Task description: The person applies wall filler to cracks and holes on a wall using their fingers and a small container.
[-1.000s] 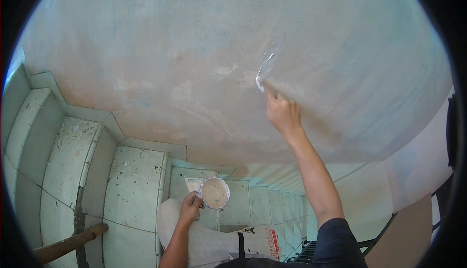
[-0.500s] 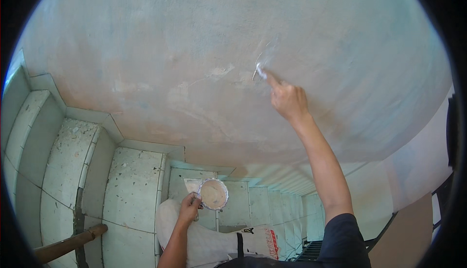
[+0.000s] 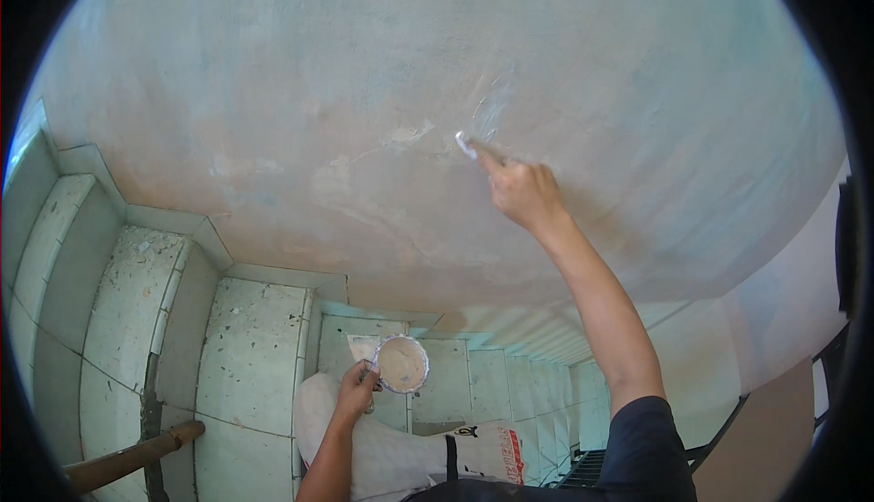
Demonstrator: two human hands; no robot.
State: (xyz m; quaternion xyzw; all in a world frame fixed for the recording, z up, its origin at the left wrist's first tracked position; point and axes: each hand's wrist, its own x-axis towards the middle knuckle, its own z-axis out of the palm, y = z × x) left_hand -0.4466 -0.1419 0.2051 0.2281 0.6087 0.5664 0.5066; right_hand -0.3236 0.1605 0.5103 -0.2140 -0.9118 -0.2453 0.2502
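My right hand (image 3: 526, 192) reaches up to the wall (image 3: 583, 74), index finger stretched out and the other fingers curled. White paste coats the fingertip, which is at the wall beside a fresh whitish smear (image 3: 494, 106). I see no tool in this hand. Low in the view, my left hand (image 3: 357, 391) is closed on the handle of a mug (image 3: 425, 376) with a white-smeared rim. Beige paste (image 3: 401, 363) fills much of it. A pale, flat, blade-like piece (image 3: 361, 345) shows beside the mug; whether my left fingers also hold it is unclear.
Tiled stairs (image 3: 246, 347) with scattered chips run along the wall's foot, curving down to the right. A brown wooden rail (image 3: 137, 456) juts in at lower left. A white sack-like cloth with red print (image 3: 410, 461) covers my lap. Dark metal railing (image 3: 583, 470) stands at lower right.
My right fingertip has moved left and slightly down along the wall. A broader whitish smear now covers where the thin crack line showed. My left hand and the mug have hardly moved.
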